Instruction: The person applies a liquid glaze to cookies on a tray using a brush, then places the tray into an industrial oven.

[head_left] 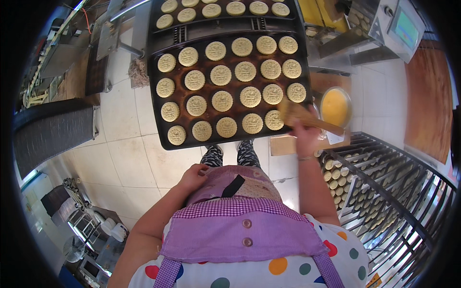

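My right hand (pixel 308 136) is closed around a flat wooden brush (pixel 322 124). The bristle end of the brush, smeared by motion, is over the right edge of a dark baking tray (pixel 185 140), beside the round stamped pastries (pixel 250 96) nearest me. Rows of these pale, scalloped pastries lie apart from each other on the tray. Against the front of my purple checked apron (pixel 211 218) rests my left hand (pixel 193 176), its fingers loosely curled with nothing visible in them. Just right of the brush, a round bowl (pixel 336 106) holds orange-yellow liquid, likely egg wash.
A second dark tray (pixel 192 30) with more pastries adjoins at the far side. Low on the right, a black metal rack (pixel 379 185) holds many pastries. A machine with a screen (pixel 406 28) stands far right. A black conveyor belt (pixel 55 132) is at left.
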Demonstrator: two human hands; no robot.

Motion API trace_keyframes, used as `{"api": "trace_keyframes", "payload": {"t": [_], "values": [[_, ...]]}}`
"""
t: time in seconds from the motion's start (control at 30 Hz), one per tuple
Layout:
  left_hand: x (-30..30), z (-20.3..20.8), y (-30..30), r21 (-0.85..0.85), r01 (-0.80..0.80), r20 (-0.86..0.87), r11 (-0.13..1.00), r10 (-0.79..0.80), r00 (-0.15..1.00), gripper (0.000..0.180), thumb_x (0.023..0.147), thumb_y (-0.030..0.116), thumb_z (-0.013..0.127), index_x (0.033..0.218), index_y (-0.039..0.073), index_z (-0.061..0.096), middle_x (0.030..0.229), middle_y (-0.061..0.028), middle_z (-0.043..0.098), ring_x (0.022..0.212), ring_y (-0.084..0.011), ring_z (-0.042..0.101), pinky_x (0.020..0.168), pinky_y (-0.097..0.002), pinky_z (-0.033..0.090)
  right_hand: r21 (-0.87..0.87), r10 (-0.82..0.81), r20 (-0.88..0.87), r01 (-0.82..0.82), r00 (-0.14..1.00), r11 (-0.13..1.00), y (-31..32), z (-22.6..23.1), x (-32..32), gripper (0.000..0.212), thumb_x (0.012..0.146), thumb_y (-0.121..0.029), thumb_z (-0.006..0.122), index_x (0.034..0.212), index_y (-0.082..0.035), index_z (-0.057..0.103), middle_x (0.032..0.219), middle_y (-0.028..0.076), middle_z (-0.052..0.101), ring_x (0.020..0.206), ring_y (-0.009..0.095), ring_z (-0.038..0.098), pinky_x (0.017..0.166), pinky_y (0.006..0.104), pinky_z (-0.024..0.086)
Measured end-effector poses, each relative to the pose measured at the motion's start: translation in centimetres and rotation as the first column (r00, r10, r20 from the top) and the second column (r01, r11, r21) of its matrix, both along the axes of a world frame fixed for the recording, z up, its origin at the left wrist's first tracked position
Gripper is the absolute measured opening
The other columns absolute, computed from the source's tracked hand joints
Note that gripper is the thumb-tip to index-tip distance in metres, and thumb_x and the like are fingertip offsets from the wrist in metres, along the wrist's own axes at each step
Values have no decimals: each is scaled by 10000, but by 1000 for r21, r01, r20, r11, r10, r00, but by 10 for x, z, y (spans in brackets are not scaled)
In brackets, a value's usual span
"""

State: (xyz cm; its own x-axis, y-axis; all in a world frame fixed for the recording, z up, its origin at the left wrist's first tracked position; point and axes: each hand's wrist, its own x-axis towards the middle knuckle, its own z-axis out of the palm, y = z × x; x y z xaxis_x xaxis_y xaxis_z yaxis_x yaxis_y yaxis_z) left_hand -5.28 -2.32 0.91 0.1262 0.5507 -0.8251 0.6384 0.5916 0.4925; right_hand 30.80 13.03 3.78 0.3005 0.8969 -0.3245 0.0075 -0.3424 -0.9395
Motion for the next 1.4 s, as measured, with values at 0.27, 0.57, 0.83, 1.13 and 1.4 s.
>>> {"api": "trace_keyframes", "payload": {"t": [0.27, 0.57, 0.83, 1.13, 1.4], "values": [[-55, 12, -16, -13, -89, -41, 996, 88, 995, 414, 730, 151, 624, 1134, 60, 608, 1147, -148, 587, 957, -251, 628, 870, -334, 493, 14, 249, 260, -262, 933, 965, 26, -44, -175, 622, 787, -136, 643, 1356, -51, 406, 1017, 164, 651, 894, 272, 655, 802, 340, 503], [-111, 2, -61, -13, -232, -16, 973, 232, 973, 390, 737, 174, 630, 1110, 64, 615, 1133, -138, 584, 918, -238, 635, 834, -330, 508, 97, -38, 581, -23, 813, 995, 52, -62, -42, 497, 803, -176, 644, 1245, 6, 508, 1058, 181, 648, 942, 246, 655, 756, 353, 530], [-119, 11, -43, 24, -221, -9, 975, 221, 975, 394, 772, 111, 645, 1151, 29, 578, 1140, -128, 589, 925, -217, 632, 815, -319, 519, 20, 303, 313, -325, 900, 946, 22, -37, -269, 604, 766, -148, 648, 1309, 5, 433, 943, 127, 670, 838, 223, 656, 770, 325, 513], [-145, -6, -74, 0, -277, -36, 961, 277, 960, 394, 770, 162, 639, 1144, 44, 594, 1174, -140, 574, 926, -241, 644, 826, -333, 518, -4, 5, 815, -3, 580, 1000, 73, -66, -15, 348, 789, -215, 649, 1045, 17, 599, 912, 211, 667, 869, 326, 665, 692, 406, 538], [-143, -11, -62, 15, -282, 11, 959, 281, 960, 383, 780, 152, 639, 1143, 41, 592, 1175, -141, 571, 927, -243, 640, 818, -329, 520, -382, 563, 474, -418, 677, 824, -47, -36, -246, 317, 773, -286, 665, 941, -17, 658, 884, 199, 668, 847, 366, 637, 745, 417, 492]]}}
